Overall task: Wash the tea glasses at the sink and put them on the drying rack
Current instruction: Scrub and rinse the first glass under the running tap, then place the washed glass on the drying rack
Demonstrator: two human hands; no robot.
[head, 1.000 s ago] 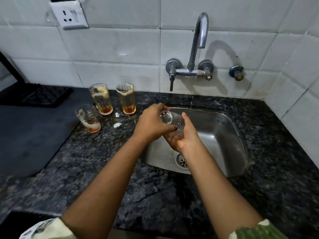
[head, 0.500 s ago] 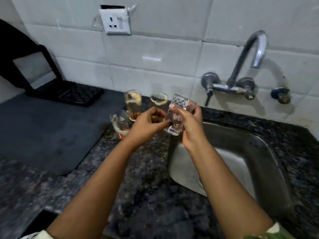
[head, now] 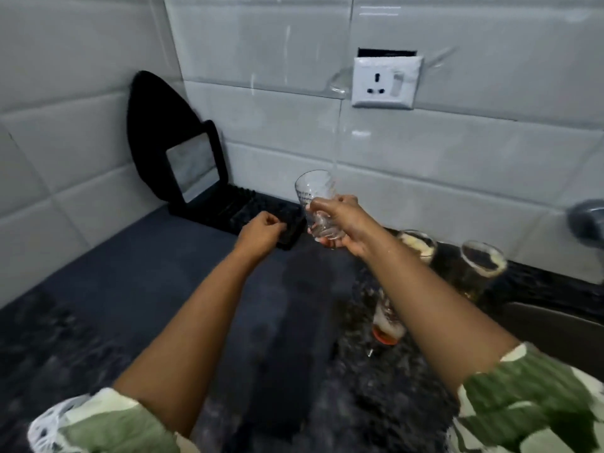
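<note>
1. My right hand (head: pixel 340 220) grips a clear patterned tea glass (head: pixel 316 204) around its lower half, fingers wrapped over the side and thumb at the front. The glass is upright, tilted a little toward the left, its open rim up.
2. I hold that glass in the air above the counter, just to the right of the black drying rack (head: pixel 248 212) and close to the tiled wall.
3. My left hand (head: pixel 261 232) is curled into a loose fist with nothing in it, hovering over the front right corner of the rack. I cannot tell whether the knuckles touch the rack.
4. The rack lies flat on a dark mat (head: pixel 140 266) in the corner, with its black upright panel (head: pixel 192 165) leaning against the wall tiles.
5. Three dirty glasses stand on the speckled granite counter (head: pixel 353 371) beneath my right forearm: one with tea dregs (head: pixel 387 325) nearest me, partly hidden by my arm, and two taller ones (head: pixel 420 246) (head: pixel 480 266) behind it with foam residue near their rims.
6. The steel sink's edge (head: pixel 549 325) shows at the right, and a blurred tap part (head: pixel 586 220) sits at the frame's right border.
7. A white wall socket (head: pixel 385 81) is mounted above the glasses.
</note>
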